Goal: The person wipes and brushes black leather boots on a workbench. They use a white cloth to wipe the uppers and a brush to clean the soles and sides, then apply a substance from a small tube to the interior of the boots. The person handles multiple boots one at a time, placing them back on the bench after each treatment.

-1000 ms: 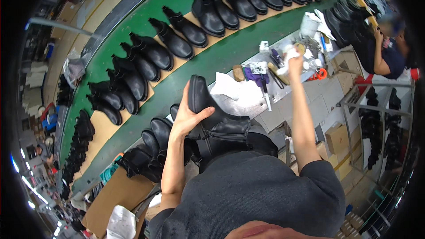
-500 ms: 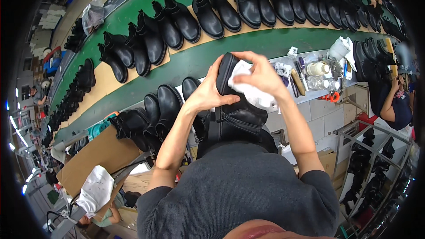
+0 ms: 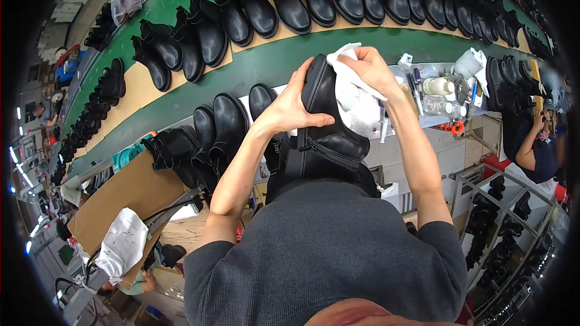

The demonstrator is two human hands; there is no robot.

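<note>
A black leather boot (image 3: 323, 122) with a side zip is in front of me, its toe pointing away and its shaft close to my body. Gripping the boot's forefoot from the left is my left hand (image 3: 293, 105), thumb across the upper and fingers along the sole edge. My right hand (image 3: 370, 72) pinches a white cloth (image 3: 345, 79), which touches the right side of the boot near the toe. The lower part of the cloth hangs beside the boot, with grey smudges near it.
Pairs of black boots (image 3: 290, 6) stand in a curved row on cardboard along the green conveyor (image 3: 169, 99). More boots (image 3: 229, 121) sit at my left. Plastic bottles (image 3: 438, 87), pens and orange-handled scissors (image 3: 457, 127) lie on the right-hand ledge. A metal rack (image 3: 507, 205) stands lower right.
My right hand has moved with the cloth from the top of the boot to its right edge near the toe. My left hand keeps its hold.
</note>
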